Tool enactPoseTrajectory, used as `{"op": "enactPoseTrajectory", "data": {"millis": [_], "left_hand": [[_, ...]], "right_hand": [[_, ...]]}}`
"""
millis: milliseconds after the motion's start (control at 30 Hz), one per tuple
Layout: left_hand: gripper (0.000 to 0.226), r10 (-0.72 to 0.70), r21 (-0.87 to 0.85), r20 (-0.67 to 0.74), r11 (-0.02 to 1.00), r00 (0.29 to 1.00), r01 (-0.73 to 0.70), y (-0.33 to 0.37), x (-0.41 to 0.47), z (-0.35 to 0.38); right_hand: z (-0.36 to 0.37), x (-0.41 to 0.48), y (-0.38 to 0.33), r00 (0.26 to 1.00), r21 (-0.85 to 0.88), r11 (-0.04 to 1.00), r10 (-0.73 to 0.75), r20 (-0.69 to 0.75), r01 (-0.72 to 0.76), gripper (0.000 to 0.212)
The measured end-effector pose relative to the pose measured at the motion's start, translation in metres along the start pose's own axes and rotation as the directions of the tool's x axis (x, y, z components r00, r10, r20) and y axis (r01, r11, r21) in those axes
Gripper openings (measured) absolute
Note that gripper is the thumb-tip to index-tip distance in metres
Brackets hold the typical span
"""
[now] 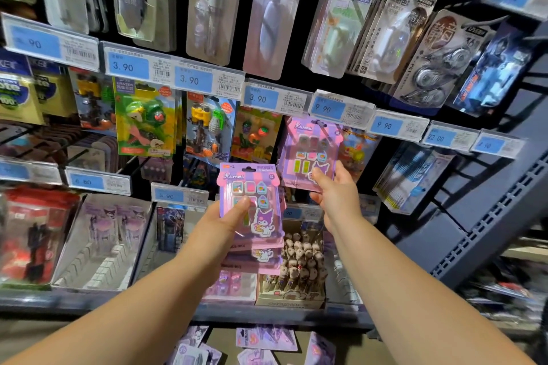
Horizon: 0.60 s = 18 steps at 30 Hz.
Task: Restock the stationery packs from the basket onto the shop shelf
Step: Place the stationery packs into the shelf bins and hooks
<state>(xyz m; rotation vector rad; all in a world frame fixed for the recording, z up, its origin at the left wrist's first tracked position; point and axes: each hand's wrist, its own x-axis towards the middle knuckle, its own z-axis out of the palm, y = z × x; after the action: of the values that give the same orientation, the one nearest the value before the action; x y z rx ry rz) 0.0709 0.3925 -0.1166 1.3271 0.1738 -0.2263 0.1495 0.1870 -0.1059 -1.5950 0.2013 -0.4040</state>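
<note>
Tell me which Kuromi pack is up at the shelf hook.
The pack held by the right hand, its top at the hook; the other packs sit stacked in the left hand, lower down.

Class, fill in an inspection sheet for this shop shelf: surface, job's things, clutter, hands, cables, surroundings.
Surface: shelf ledge, carrying display boxes.
Job's things: stack of Kuromi packs; single Kuromi pack up at a peg; loose packs below the ledge.
Clutter: toy eraser packs; box of pens.
Hands: left hand grips the stack; right hand holds the single pack's lower corner.
Cables: nothing seen.
Surroundings: blue price labels; grey rack upright, right.
</note>
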Motion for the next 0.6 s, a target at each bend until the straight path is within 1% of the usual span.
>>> {"op": "enactPoseTrajectory", "data": {"millis": [100, 133, 233, 267, 367, 400, 433, 467, 500, 533, 600], "left_hand": [[0.032, -0.015, -0.001, 0.009, 1.0, 1.0, 0.015, 0.0, -0.002, 0.002], [0.031, -0.015, -0.001, 0.014, 1.0, 1.0, 0.015, 0.0, -0.002, 0.002], [0.029, -0.011, 0.0, 0.024, 1.0, 1.0, 0.011, 0.0, -0.003, 0.002], [0.029, -0.008, 0.002, 0.024, 1.0, 1.0, 0.008, 0.0, -0.003, 0.001], [0.03, 0.0, 0.001, 0.024, 1.0, 1.0, 0.0, 0.001, -0.003, 0.001], [0.029, 0.004, 0.005, 0.024, 1.0, 1.0, -0.004, 0.001, -0.003, 0.001], [0.028, 0.007, 0.009, 0.027, 1.0, 1.0, -0.007, 0.001, -0.002, 0.001], [0.027, 0.007, 0.012, 0.03, 1.0, 1.0, -0.007, 0.0, -0.001, 0.001], [0.028, 0.005, 0.014, 0.034, 1.0, 0.999, -0.006, -0.001, 0.0, 0.001], [0.031, 0.002, 0.018, 0.035, 1.0, 0.999, -0.003, -0.002, 0.001, 0.001], [0.037, -0.001, 0.018, 0.024, 1.0, 1.0, 0.001, -0.004, 0.002, 0.0]], "right_hand": [[0.006, 0.004, -0.004, 0.998, -0.032, 0.999, 0.015, -0.058, -0.017, 0.069], [0.007, 0.005, -0.005, 0.998, -0.051, 0.998, 0.019, -0.054, -0.022, 0.066], [0.008, 0.004, -0.008, 0.999, -0.117, 0.993, 0.012, -0.033, -0.016, 0.049], [0.008, 0.001, -0.01, 0.999, -0.13, 0.991, 0.014, -0.042, -0.019, 0.048], [0.007, -0.004, -0.008, 0.991, -0.196, 0.978, 0.054, -0.122, -0.077, 0.056], [0.007, -0.008, -0.006, 0.986, -0.229, 0.969, 0.055, -0.158, -0.09, 0.055], [0.007, -0.013, -0.005, 0.98, -0.249, 0.964, 0.042, -0.193, -0.09, 0.051], [0.007, -0.019, -0.003, 0.979, -0.252, 0.965, 0.015, -0.205, -0.068, 0.041], [0.007, -0.026, -0.002, 0.983, -0.251, 0.967, -0.014, -0.183, -0.033, 0.031], [0.008, -0.034, 0.0, 0.991, -0.248, 0.969, -0.036, -0.127, 0.003, 0.023], [0.013, -0.054, 0.002, 0.999, -0.24, 0.97, -0.025, 0.024, 0.03, 0.021]]}}
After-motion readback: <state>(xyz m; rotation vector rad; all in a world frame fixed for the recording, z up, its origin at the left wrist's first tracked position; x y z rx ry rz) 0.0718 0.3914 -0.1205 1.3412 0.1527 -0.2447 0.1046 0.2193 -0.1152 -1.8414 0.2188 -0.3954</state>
